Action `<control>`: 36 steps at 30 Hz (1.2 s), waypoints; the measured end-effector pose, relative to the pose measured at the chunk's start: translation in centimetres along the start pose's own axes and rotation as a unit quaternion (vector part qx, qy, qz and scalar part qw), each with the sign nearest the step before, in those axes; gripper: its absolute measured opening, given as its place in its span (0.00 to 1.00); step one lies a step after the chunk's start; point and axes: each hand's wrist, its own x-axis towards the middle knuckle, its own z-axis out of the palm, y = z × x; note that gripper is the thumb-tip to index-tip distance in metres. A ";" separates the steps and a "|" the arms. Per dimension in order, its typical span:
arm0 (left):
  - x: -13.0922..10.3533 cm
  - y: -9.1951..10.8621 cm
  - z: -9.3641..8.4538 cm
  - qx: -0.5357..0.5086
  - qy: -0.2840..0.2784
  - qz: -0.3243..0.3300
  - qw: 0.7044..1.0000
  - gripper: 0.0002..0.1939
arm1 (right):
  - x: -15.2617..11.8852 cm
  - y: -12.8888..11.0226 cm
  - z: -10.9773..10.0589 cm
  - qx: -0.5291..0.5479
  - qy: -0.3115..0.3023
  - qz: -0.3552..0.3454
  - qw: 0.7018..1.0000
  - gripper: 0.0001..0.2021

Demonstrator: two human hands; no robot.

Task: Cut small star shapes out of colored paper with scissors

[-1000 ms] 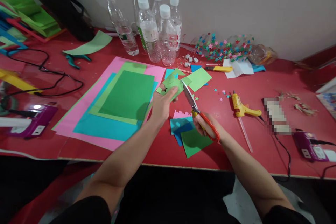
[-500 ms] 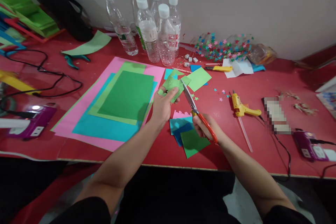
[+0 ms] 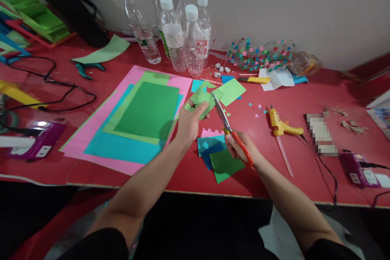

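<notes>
Light green paper (image 3: 208,98) is pinched between the thumb and fingers of my left hand (image 3: 192,120). My right hand (image 3: 238,145) grips scissors (image 3: 224,118) with red handles, their blades pointing up and left to the edge of that paper. Whether the blades are cutting into it I cannot tell. Below the hands lie a dark green paper square (image 3: 226,165), blue pieces (image 3: 210,144) and a pink strip with a notched edge (image 3: 211,132). Another light green piece (image 3: 233,91) lies just beyond the scissors. Small paper stars (image 3: 257,109) are scattered to the right.
Large coloured sheets (image 3: 149,109) are stacked at left. Several plastic bottles (image 3: 173,42) stand along the wall, beside a star-filled clear bottle (image 3: 258,55) lying down. A yellow cutter (image 3: 257,80), a yellow glue gun (image 3: 282,124) and purple power sockets (image 3: 361,169) are at right.
The paper in my left hand is turned slightly. The scissors remain at its edge, and both hands have hardly moved.
</notes>
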 end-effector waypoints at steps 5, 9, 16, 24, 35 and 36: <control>0.2 0.5 0.0 -0.013 0.013 -0.015 1.000 0.12 | 0.0 -0.3 -0.2 -0.005 0.001 0.002 1.000 0.21; 0.5 0.7 -0.2 -0.055 -0.022 -0.030 0.998 0.12 | 0.0 -0.2 -0.3 -0.005 0.009 0.007 1.000 0.21; -0.3 -0.6 0.2 -0.039 -0.103 -0.154 0.982 0.11 | 0.1 -0.4 -0.4 -0.018 0.041 -0.005 0.999 0.22; 0.2 0.1 -0.7 -0.031 -0.134 -0.054 0.989 0.09 | 0.6 0.0 -0.4 -0.070 0.045 -0.024 0.996 0.19; 0.3 0.1 -0.4 0.018 -0.036 0.015 0.999 0.09 | 0.5 -0.1 -0.5 -0.060 0.009 -0.010 0.998 0.19; 0.4 0.2 -0.4 0.018 -0.028 0.016 0.999 0.09 | 0.5 -0.2 -0.5 -0.049 0.000 -0.003 0.999 0.20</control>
